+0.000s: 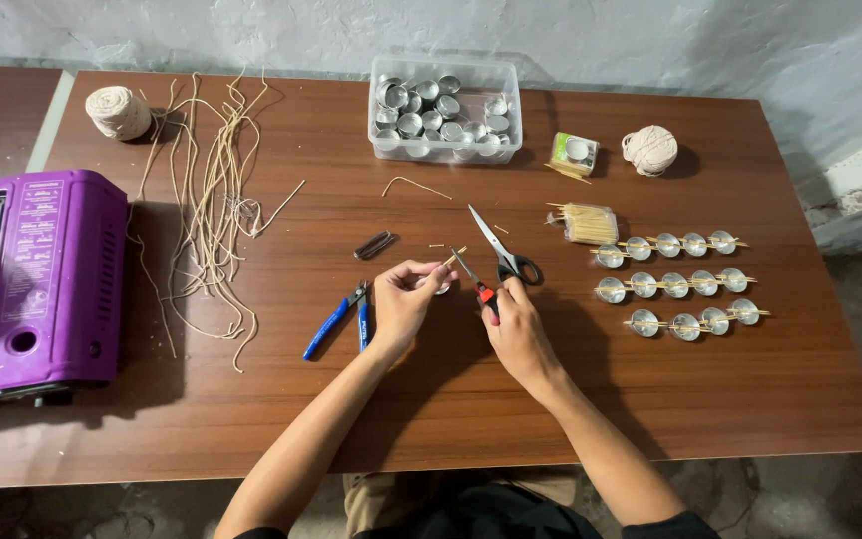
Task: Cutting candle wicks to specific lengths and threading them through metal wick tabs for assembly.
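Currently, my left hand pinches a small tealight cup with a wick stick at tabletop centre; my right hand grips red-handled pliers, just near the scissors.

Both bare forearms reach forward from the bottom edge and converge toward the middle. The left hand is curled, fingertips pinched together and pointing right. The right hand is closed in a grip, knuckles up, just beside the left.
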